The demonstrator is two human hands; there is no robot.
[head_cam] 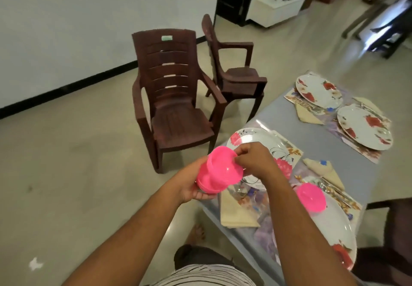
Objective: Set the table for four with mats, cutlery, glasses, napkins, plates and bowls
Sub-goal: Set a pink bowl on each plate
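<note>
Hands [223, 174], glossy pink plastic bowls [219, 172], stacked

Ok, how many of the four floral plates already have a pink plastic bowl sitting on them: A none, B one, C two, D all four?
B: only the nearest floral plate carries a pink plastic bowl; the remaining stack of pink bowls is in the left hand, with the right hand pinching the top bowl's rim.

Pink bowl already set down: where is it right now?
In the head view, the pink bowl sits on the nearest plate, right of the right forearm, beside the cutlery.
</note>
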